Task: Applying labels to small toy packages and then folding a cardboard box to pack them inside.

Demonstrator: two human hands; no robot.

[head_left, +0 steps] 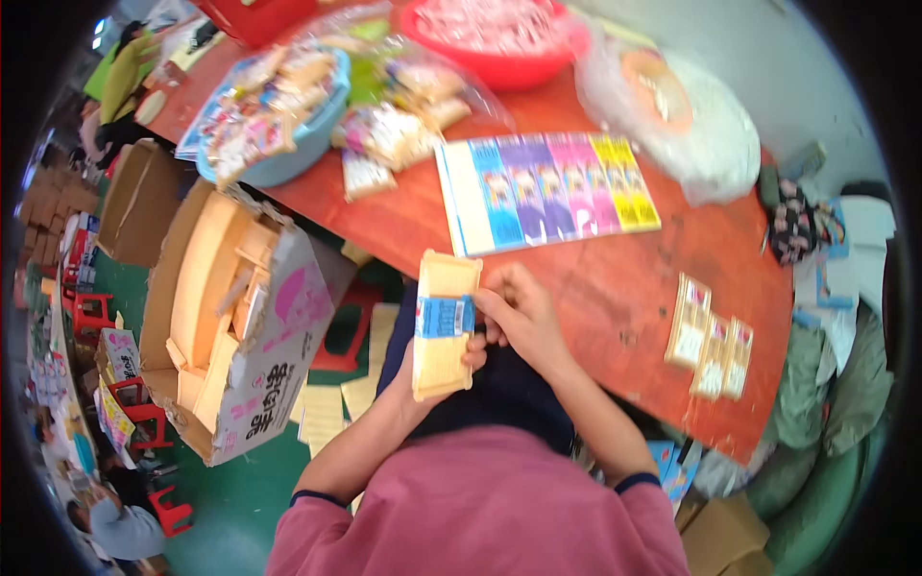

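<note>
A cream-coloured flat rectangular case (443,370) stands lengthwise in front of my body, over my lap. Around its middle lies a blue label (442,318) with a small white patch. My left hand (423,392) is closed around the lower part of the case, its fingertips showing at the right side. Beside the label's right end, my right hand (516,302) has its thumb and fingers drawn together at the case's edge. Whatever lies between those fingers is hidden.
On the red table (615,298) lie a sheet of coloured labels (557,192) and several finished-looking cases (711,346). A blue basin (307,144) of packed pieces, a red basin (495,38) and a plastic bag (711,144) stand farther back. An open carton (259,355) of cream parts is left.
</note>
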